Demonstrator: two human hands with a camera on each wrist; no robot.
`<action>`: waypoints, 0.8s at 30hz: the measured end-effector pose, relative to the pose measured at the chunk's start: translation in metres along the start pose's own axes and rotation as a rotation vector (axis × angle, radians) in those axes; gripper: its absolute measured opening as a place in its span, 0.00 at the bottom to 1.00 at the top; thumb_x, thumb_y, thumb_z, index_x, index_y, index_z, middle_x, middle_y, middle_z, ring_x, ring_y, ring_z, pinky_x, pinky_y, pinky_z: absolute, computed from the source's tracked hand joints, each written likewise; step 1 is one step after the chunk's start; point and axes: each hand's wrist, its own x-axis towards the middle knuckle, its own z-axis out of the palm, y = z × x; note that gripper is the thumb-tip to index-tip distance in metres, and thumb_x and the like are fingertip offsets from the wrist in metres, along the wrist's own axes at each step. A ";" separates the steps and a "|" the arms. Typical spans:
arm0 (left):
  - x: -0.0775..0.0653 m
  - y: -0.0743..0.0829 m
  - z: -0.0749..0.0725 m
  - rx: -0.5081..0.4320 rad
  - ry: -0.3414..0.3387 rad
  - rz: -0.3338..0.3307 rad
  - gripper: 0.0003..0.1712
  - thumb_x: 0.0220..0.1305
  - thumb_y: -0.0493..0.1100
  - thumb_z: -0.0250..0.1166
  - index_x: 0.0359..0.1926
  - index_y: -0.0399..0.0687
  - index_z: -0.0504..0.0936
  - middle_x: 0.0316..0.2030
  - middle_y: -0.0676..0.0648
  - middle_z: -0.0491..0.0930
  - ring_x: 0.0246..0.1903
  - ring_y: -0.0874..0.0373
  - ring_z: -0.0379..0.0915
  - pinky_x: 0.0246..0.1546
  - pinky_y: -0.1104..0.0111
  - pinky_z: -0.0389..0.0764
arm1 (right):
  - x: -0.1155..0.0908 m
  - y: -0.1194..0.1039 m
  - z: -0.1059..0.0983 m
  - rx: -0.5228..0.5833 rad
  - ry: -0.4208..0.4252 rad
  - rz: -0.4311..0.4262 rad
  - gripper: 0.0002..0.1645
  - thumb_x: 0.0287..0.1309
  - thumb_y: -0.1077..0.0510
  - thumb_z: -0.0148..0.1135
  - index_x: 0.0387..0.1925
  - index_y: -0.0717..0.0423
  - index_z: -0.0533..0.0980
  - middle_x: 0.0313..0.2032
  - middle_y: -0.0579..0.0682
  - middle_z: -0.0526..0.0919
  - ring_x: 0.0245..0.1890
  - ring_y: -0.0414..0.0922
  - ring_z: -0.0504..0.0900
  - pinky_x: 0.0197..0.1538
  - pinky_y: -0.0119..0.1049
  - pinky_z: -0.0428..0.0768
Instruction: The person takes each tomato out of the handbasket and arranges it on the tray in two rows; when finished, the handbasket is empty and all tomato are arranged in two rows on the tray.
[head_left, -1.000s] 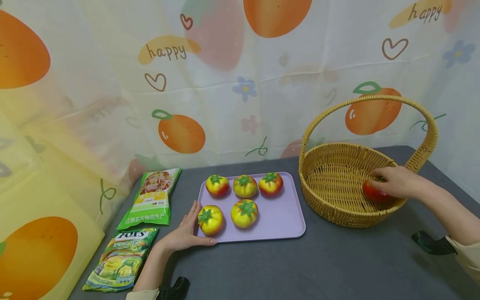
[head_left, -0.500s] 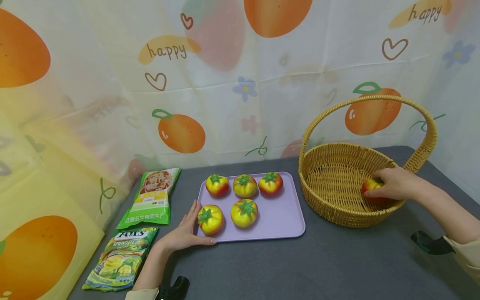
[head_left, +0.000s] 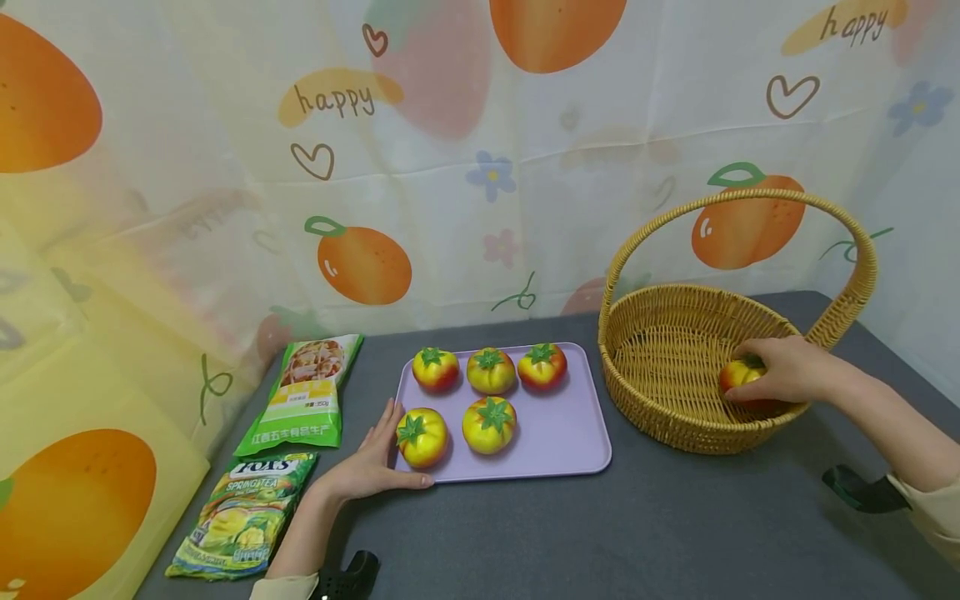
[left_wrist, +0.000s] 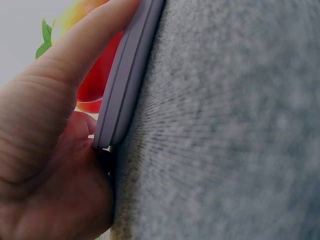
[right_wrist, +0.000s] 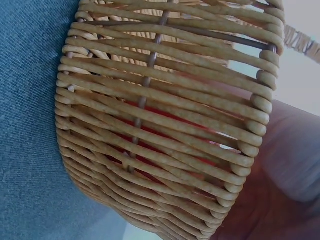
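Note:
My right hand (head_left: 787, 367) reaches into the wicker basket (head_left: 675, 429) and grips a red-and-yellow tomato (head_left: 738, 375) near the right inner wall. In the right wrist view, red patches of that tomato (right_wrist: 172, 122) show through the weave, and the hand is mostly hidden. My left hand (head_left: 367, 471) lies at the front left corner of the lilac tray (head_left: 562, 433), fingers extended along its side and thumb along the front edge. Several tomatoes with green leafy tops sit on the tray; the front left tomato (head_left: 422, 440) is nearest this hand.
A green-and-white food packet (head_left: 300, 400) lies left of the tray, with a green candy bag (head_left: 240, 521) in front of it. The basket's tall handle (head_left: 738, 196) arches over its opening. Behind the grey table (head_left: 600, 533) hangs a fruit-print cloth (head_left: 450, 200).
The tomato in my right hand has turned, showing more yellow, and shifted slightly left inside the basket with the hand. My left hand stays at the tray corner.

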 end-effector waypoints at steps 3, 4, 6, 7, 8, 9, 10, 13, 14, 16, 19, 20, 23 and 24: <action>0.000 0.000 0.000 -0.001 -0.001 0.002 0.71 0.49 0.60 0.75 0.77 0.45 0.34 0.75 0.40 0.19 0.72 0.35 0.16 0.66 0.40 0.25 | 0.000 -0.002 0.001 0.003 0.021 -0.007 0.40 0.49 0.40 0.73 0.50 0.70 0.77 0.35 0.50 0.82 0.30 0.44 0.73 0.31 0.38 0.70; 0.000 -0.001 0.000 -0.001 -0.002 0.003 0.71 0.49 0.60 0.75 0.77 0.45 0.34 0.75 0.40 0.19 0.72 0.36 0.16 0.66 0.40 0.25 | 0.000 -0.003 0.002 0.009 0.030 -0.008 0.40 0.49 0.40 0.73 0.50 0.70 0.76 0.36 0.50 0.82 0.30 0.44 0.73 0.31 0.37 0.69; 0.000 -0.001 0.000 0.000 -0.003 0.004 0.71 0.49 0.60 0.75 0.77 0.45 0.34 0.75 0.40 0.19 0.72 0.36 0.16 0.67 0.40 0.25 | 0.000 -0.005 0.003 0.026 0.048 -0.008 0.41 0.50 0.40 0.72 0.52 0.70 0.76 0.36 0.50 0.81 0.30 0.44 0.72 0.30 0.37 0.69; 0.000 -0.001 0.000 0.001 -0.003 0.005 0.71 0.49 0.60 0.75 0.77 0.45 0.34 0.75 0.40 0.19 0.72 0.36 0.16 0.67 0.40 0.25 | -0.001 -0.007 0.003 0.034 0.061 -0.009 0.41 0.50 0.40 0.72 0.53 0.69 0.75 0.37 0.51 0.82 0.30 0.44 0.72 0.30 0.36 0.69; 0.001 -0.001 0.000 0.002 -0.002 0.006 0.71 0.49 0.60 0.75 0.77 0.45 0.34 0.75 0.40 0.19 0.72 0.37 0.16 0.67 0.41 0.25 | -0.001 -0.009 0.004 0.047 0.072 -0.010 0.41 0.50 0.40 0.72 0.53 0.69 0.75 0.36 0.50 0.81 0.30 0.43 0.72 0.30 0.36 0.68; 0.001 -0.001 0.000 0.003 -0.003 0.006 0.71 0.49 0.60 0.75 0.77 0.45 0.34 0.75 0.40 0.19 0.72 0.37 0.16 0.67 0.41 0.25 | -0.001 -0.011 0.004 0.061 0.084 -0.012 0.41 0.50 0.40 0.72 0.54 0.69 0.75 0.36 0.49 0.81 0.29 0.43 0.71 0.30 0.36 0.68; 0.001 -0.001 0.000 0.003 -0.003 0.006 0.71 0.49 0.60 0.75 0.77 0.45 0.34 0.75 0.40 0.19 0.72 0.37 0.16 0.67 0.41 0.25 | -0.001 -0.012 0.005 0.069 0.093 -0.018 0.41 0.51 0.40 0.72 0.54 0.69 0.75 0.35 0.48 0.80 0.29 0.42 0.71 0.30 0.36 0.68; 0.001 -0.002 0.000 0.002 -0.003 0.007 0.71 0.49 0.60 0.75 0.77 0.45 0.34 0.75 0.40 0.19 0.72 0.37 0.16 0.67 0.41 0.25 | -0.001 -0.018 0.006 0.093 0.119 -0.027 0.41 0.51 0.41 0.72 0.55 0.68 0.74 0.33 0.46 0.79 0.28 0.41 0.71 0.30 0.35 0.68; 0.002 -0.002 0.000 0.002 -0.002 0.007 0.71 0.49 0.60 0.75 0.77 0.45 0.34 0.75 0.40 0.19 0.72 0.37 0.16 0.67 0.41 0.25 | -0.001 -0.020 0.006 0.103 0.123 -0.028 0.41 0.52 0.41 0.71 0.56 0.67 0.74 0.32 0.46 0.78 0.28 0.41 0.70 0.29 0.35 0.68; 0.002 -0.002 0.000 0.003 -0.001 0.008 0.71 0.49 0.60 0.75 0.77 0.45 0.34 0.75 0.40 0.20 0.72 0.37 0.16 0.67 0.41 0.25 | -0.001 -0.025 0.006 0.117 0.135 -0.030 0.41 0.51 0.40 0.71 0.57 0.66 0.74 0.32 0.46 0.78 0.28 0.41 0.71 0.29 0.36 0.69; 0.002 -0.002 0.000 0.005 0.001 0.008 0.71 0.49 0.60 0.75 0.77 0.45 0.34 0.75 0.40 0.20 0.72 0.36 0.17 0.67 0.41 0.25 | -0.001 -0.033 0.006 0.137 0.160 -0.028 0.41 0.51 0.39 0.71 0.58 0.63 0.74 0.33 0.47 0.79 0.29 0.42 0.72 0.31 0.37 0.71; 0.002 -0.002 0.000 0.006 0.001 0.008 0.71 0.49 0.60 0.75 0.77 0.45 0.34 0.75 0.40 0.20 0.72 0.37 0.17 0.67 0.41 0.25 | -0.001 -0.035 0.006 0.145 0.168 -0.024 0.41 0.51 0.39 0.71 0.58 0.62 0.74 0.34 0.47 0.79 0.30 0.43 0.73 0.31 0.38 0.71; 0.001 -0.002 0.000 0.004 0.000 0.006 0.71 0.49 0.60 0.75 0.77 0.46 0.34 0.75 0.40 0.20 0.72 0.37 0.17 0.67 0.41 0.25 | -0.002 -0.042 0.006 0.159 0.198 -0.020 0.41 0.51 0.38 0.71 0.59 0.61 0.74 0.37 0.50 0.81 0.32 0.44 0.75 0.33 0.39 0.72; 0.001 -0.001 0.000 0.003 0.001 0.005 0.71 0.49 0.60 0.75 0.77 0.46 0.34 0.75 0.40 0.20 0.72 0.37 0.17 0.67 0.41 0.25 | -0.002 -0.044 0.006 0.166 0.205 -0.017 0.41 0.51 0.38 0.71 0.59 0.60 0.74 0.38 0.50 0.81 0.33 0.45 0.75 0.34 0.40 0.72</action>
